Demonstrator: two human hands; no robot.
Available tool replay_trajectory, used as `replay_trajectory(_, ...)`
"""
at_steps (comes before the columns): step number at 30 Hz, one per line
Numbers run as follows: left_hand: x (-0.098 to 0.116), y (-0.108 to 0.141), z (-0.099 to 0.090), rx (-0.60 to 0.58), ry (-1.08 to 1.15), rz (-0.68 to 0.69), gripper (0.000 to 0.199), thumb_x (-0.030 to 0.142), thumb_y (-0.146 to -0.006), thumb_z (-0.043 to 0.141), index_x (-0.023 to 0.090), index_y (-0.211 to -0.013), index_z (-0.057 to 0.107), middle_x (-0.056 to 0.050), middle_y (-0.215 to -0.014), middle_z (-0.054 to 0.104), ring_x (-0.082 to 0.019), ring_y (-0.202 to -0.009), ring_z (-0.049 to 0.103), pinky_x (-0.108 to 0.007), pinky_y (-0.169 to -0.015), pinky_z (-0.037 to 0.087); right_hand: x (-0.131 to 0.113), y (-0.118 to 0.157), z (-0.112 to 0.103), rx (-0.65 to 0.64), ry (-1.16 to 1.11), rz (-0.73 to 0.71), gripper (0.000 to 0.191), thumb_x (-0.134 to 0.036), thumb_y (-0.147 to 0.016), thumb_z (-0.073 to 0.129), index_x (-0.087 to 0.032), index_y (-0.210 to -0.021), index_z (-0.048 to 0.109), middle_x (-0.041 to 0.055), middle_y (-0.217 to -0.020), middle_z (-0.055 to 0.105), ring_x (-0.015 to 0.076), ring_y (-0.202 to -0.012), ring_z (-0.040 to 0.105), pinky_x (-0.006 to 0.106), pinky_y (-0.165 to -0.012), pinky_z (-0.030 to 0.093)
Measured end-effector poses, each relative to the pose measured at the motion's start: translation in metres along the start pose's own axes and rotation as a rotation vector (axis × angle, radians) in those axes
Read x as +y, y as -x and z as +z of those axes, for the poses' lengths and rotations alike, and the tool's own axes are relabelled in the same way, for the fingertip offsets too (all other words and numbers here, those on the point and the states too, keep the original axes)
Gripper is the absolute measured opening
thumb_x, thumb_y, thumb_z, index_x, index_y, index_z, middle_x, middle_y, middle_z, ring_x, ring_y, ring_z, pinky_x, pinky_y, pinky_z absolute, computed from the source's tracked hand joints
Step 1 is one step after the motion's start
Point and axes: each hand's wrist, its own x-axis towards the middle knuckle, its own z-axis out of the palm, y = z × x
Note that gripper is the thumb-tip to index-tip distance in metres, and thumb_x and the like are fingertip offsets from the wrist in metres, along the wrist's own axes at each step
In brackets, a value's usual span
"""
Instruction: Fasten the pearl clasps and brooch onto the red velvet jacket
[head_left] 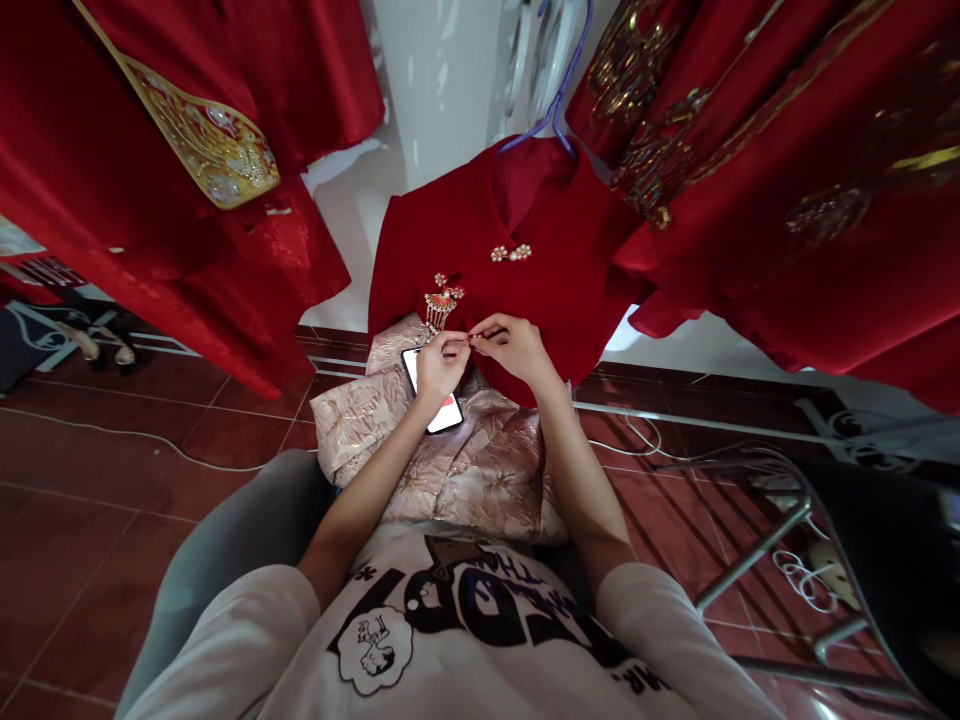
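Left hand (439, 362): fingers pinched on the red dress (525, 270).
Right hand (514, 345): pinching the same spot.
Dress: hung up, tasselled brooch (441, 303) attached.

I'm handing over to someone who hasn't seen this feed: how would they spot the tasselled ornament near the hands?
Find the small red garment on the blue hanger, centre frame. On its front, just above the left hand, hangs the ornament. It is fan-shaped, red and gold with dangling strands, unlike the pearl clasp at the collar.
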Motion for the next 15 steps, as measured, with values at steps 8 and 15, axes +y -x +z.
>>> replay_trajectory(8,0.0,-0.0005,0.0017,0.009,0.006,-0.03,0.017,0.002,-0.076,0.069,0.015,-0.088,0.071,-0.003,-0.083,0.076,-0.012,-0.074,0.072,-0.021,-0.071,0.059,0.0044,-0.0007,0.003,0.002,0.013,-0.016,0.01,-0.015,-0.079,0.071,-0.018,-0.087,0.075,0.0028,-0.087,0.076,0.0148,-0.073,0.071,0.027,-0.073,0.056)
replay_trajectory(15,-0.0039,-0.0016,0.0002,-0.033,-0.045,-0.027,0.017,0.001,-0.078,0.067,0.015,-0.086,0.071,-0.003,-0.081,0.076,-0.013,-0.073,0.073,-0.023,-0.074,0.06,0.0067,0.0004,0.0037,0.004,0.043,-0.075,0.012,-0.012,-0.078,0.071,-0.018,-0.087,0.075,0.0022,-0.086,0.076,0.0139,-0.073,0.07,0.025,-0.071,0.055)
